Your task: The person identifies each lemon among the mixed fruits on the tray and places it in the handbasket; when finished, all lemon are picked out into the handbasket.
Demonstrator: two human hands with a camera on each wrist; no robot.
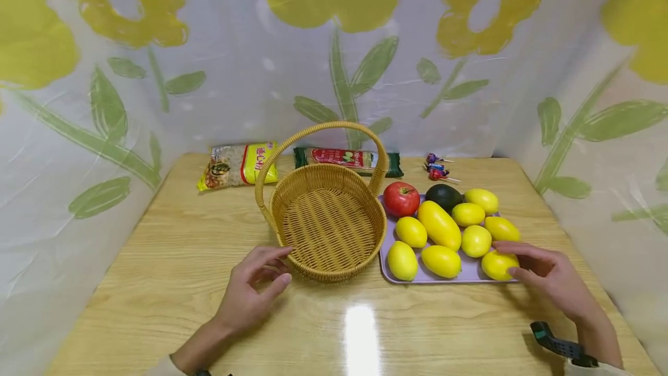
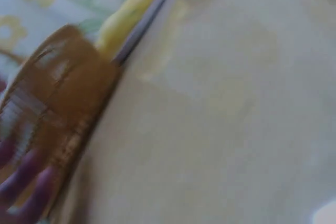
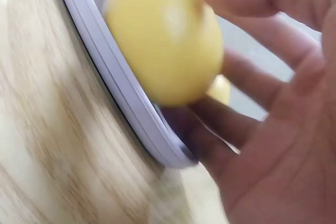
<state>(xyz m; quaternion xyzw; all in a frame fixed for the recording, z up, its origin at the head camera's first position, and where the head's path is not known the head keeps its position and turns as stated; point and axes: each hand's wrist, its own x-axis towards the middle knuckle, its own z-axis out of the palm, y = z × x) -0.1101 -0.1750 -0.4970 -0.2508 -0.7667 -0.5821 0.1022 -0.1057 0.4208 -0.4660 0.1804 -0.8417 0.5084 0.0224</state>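
Observation:
At the front right corner of the lilac tray [image 1: 472, 276], my right hand [image 1: 553, 277] has its thumb and fingers around a lemon [image 1: 499, 264]. In the right wrist view the thumb meets the lemon [image 3: 165, 40] near its tip, while the other fingers curl along its side. My left hand [image 1: 258, 286] is at the front left rim of a round wicker basket [image 1: 329, 225] with a tall handle, fingers loosely bent and holding nothing. The left wrist view is blurred, showing fingers [image 2: 31, 187] in front of the basket's side [image 2: 73, 82].
Several more lemons [image 1: 440, 261], a long yellow fruit [image 1: 438, 225], a tomato [image 1: 401, 199] and an avocado [image 1: 443, 196] lie on the tray. Behind the basket are a yellow food bag [image 1: 237, 165] and a green-and-red packet [image 1: 347, 158]. Wrapped lollipops [image 1: 436, 168] lie at the back right.

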